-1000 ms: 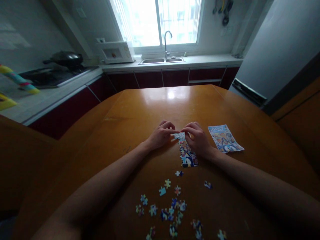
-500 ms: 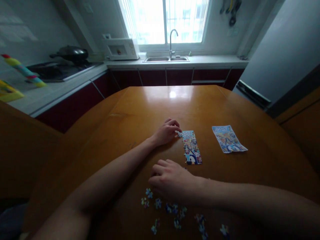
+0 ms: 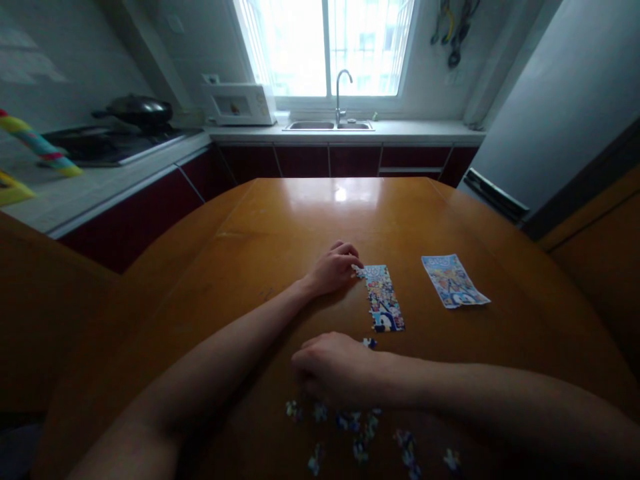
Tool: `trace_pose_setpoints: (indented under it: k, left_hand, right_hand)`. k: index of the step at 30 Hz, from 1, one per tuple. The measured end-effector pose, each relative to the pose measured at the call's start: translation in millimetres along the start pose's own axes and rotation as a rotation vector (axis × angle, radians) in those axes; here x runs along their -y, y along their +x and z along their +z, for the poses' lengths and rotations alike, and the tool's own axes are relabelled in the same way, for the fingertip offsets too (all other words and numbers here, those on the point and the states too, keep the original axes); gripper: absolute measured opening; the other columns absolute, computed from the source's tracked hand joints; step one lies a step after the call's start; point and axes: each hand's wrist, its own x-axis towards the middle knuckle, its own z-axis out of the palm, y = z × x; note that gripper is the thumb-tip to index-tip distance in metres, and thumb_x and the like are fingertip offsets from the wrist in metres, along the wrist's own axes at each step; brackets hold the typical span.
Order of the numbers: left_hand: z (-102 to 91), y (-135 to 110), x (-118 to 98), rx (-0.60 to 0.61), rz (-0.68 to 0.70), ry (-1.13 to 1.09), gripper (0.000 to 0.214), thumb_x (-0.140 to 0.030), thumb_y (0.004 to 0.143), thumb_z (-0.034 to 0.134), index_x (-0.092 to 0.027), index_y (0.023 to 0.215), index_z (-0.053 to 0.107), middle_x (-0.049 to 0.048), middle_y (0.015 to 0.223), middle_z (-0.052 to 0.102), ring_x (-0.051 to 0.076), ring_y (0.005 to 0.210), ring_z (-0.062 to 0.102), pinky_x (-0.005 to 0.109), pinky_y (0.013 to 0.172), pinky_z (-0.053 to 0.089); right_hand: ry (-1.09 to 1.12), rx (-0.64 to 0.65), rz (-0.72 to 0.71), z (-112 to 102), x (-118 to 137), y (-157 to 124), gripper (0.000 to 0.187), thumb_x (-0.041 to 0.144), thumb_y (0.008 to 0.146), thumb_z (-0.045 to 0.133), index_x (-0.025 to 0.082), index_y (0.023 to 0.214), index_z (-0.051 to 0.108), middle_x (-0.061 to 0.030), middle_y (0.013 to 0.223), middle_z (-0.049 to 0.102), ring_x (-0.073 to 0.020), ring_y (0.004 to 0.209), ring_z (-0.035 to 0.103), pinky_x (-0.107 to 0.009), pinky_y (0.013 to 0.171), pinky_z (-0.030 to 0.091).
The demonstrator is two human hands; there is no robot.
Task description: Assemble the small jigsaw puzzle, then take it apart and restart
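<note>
Head view showed us the table (image 3: 310, 223) stretching well beyond the puzzle (image 3: 384, 298), our left hand (image 3: 334, 268) touching its far-left corner, our right hand (image 3: 337, 367) blocking loose pieces (image 3: 348, 421), either grip impossible to tell.

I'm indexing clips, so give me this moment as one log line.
left hand: at upper-left corner of partial puzzle | right hand: by loose pieces, grip hidden | picture sheet: right of puzzle

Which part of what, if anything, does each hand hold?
Left hand: fingers at the upper-left corner of the joined puzzle; whether they grip it cannot be told. Right hand: underside hidden, so cannot be told.
</note>
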Motion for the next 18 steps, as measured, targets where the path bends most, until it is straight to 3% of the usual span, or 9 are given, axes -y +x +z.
trace_pose_setpoints:
  k: [2, 5, 8, 11, 13, 18]
  left_hand:
    - [1.2, -0.2, 2.5, -0.029, -0.005, -0.011, 0.027, -0.003, 0.079, 0.059, -0.021, 0.089, 0.076, 0.0047, 0.094, 0.064, 0.019, 0.095, 0.053, 0.033, 0.085, 0.050]
    - [2.2, -0.2, 3.7, -0.088, -0.003, -0.017, 0.027, -0.006, 0.082, 0.057, -0.022, 0.092, 0.076, 0.0049, 0.092, 0.065, 0.019, 0.093, 0.053, 0.033, 0.082, 0.051]
    - [0.7, 0.4, -0.1, -0.153, 0.031, -0.013, 0.024, -0.008, 0.086, 0.055, -0.021, 0.093, 0.074, 0.0048, 0.088, 0.067, 0.018, 0.090, 0.054, 0.032, 0.080, 0.051]
    - [-2.5, 1.6, -7.6, -0.214, 0.054, -0.010, 0.019, -0.012, 0.089, 0.057, -0.021, 0.095, 0.073, 0.0041, 0.086, 0.068, 0.018, 0.087, 0.055, 0.033, 0.079, 0.051]
    - [-4.5, 2.4, -12.6, -0.221, 0.060, -0.009, 0.015, -0.017, 0.090, 0.059, -0.021, 0.098, 0.071, 0.0037, 0.089, 0.070, 0.018, 0.088, 0.057, 0.034, 0.080, 0.051]
    - [-7.6, 3.6, -20.3, -0.148, 0.124, 0.032, 0.015, -0.031, 0.088, 0.070, -0.023, 0.101, 0.070, 0.0031, 0.099, 0.072, 0.018, 0.093, 0.058, 0.035, 0.086, 0.051]
  right_hand:
    - [0.183, -0.100, 0.078, -8.0, -7.7, -5.4, 0.008, 0.013, 0.079, 0.062, 0.017, 0.081, 0.069, -0.0010, 0.077, 0.071, -0.0110, 0.064, 0.059, -0.022, 0.058, 0.041]
    - [0.380, -0.384, 0.188, -25.9, -31.8, -16.1, 0.012, 0.014, 0.082, 0.062, 0.016, 0.087, 0.073, -0.0016, 0.076, 0.073, -0.0105, 0.064, 0.061, -0.022, 0.059, 0.045]
    - [0.412, -0.685, 0.240, -47.3, -67.6, -29.3, 0.011, 0.019, 0.081, 0.066, 0.017, 0.083, 0.076, -0.0044, 0.078, 0.075, -0.0145, 0.070, 0.065, -0.028, 0.066, 0.050]
    - [0.440, -0.904, 0.348, -61.4, -102.3, -43.5, 0.012, 0.024, 0.079, 0.069, 0.017, 0.083, 0.077, -0.0065, 0.079, 0.077, -0.0182, 0.071, 0.069, -0.032, 0.066, 0.053]
    - [0.459, -0.976, 0.414, -64.0, -117.8, -51.4, 0.015, 0.027, 0.078, 0.071, 0.015, 0.084, 0.077, -0.0077, 0.076, 0.077, -0.0199, 0.070, 0.070, -0.032, 0.065, 0.054]
    - [0.448, -0.958, 0.432, -58.7, -126.5, -57.2, 0.019, 0.031, 0.080, 0.071, 0.014, 0.087, 0.077, -0.0099, 0.082, 0.077, -0.0206, 0.072, 0.071, -0.033, 0.066, 0.054]
